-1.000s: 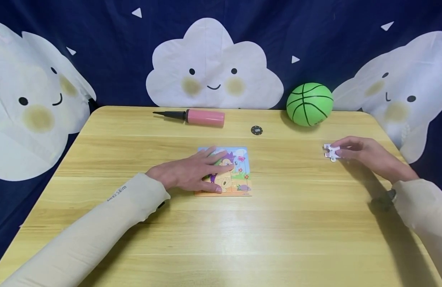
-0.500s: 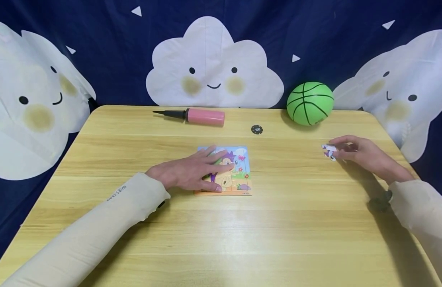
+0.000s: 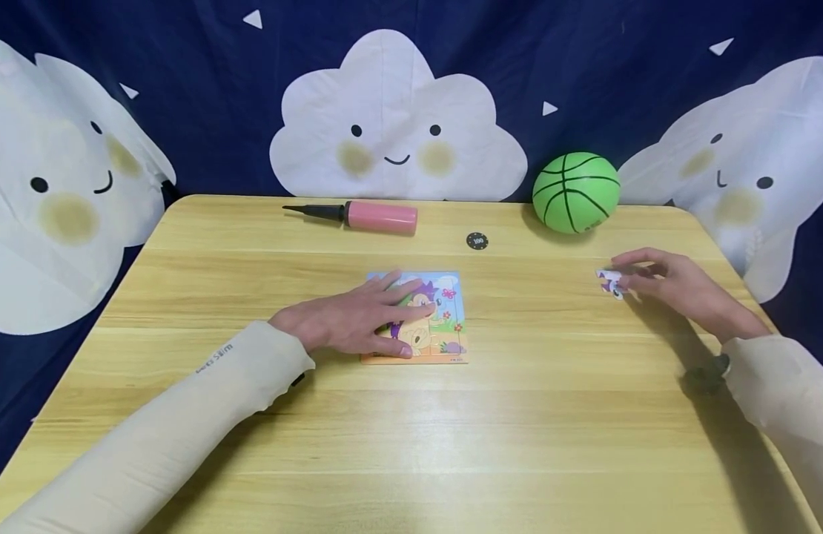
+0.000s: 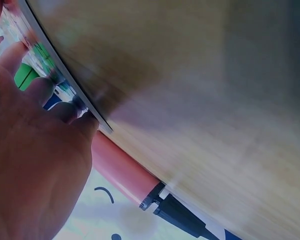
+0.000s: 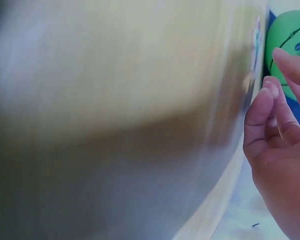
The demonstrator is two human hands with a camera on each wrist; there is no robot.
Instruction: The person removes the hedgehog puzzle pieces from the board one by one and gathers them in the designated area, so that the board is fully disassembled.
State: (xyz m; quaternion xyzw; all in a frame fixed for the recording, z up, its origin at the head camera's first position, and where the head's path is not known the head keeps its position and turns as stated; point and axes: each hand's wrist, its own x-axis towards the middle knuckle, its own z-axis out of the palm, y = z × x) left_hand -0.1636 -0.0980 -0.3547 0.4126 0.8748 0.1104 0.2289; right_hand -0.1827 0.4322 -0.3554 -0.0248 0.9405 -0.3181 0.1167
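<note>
My left hand [image 3: 358, 320] lies spread over a square picture puzzle [image 3: 445, 326] near the middle of the table. Its fingers cover the left part of the cartoon; flowers, a butterfly and a purple-haired figure show around them. In the left wrist view the puzzle's board edge [image 4: 65, 70] stands out beyond the fingers. My right hand [image 3: 678, 293], at the right side, has its thumb and fingers curled at a small white and purple puzzle piece [image 3: 612, 288]. The thumb overlaps the piece's right side, and a notch faces left.
At the back lie a pink hand pump [image 3: 382, 218] with a black nozzle and a black round "100" chip [image 3: 477, 241]. A green ball [image 3: 576, 193] sits behind the right hand. The light wooden table [image 3: 411, 445] ends at a dark blue curtain [image 3: 211, 89] with cloud prints.
The puzzle piece has turned in my right hand, now showing purple and an eye-like spot, and has shifted slightly left. My left hand has stayed on the puzzle.
</note>
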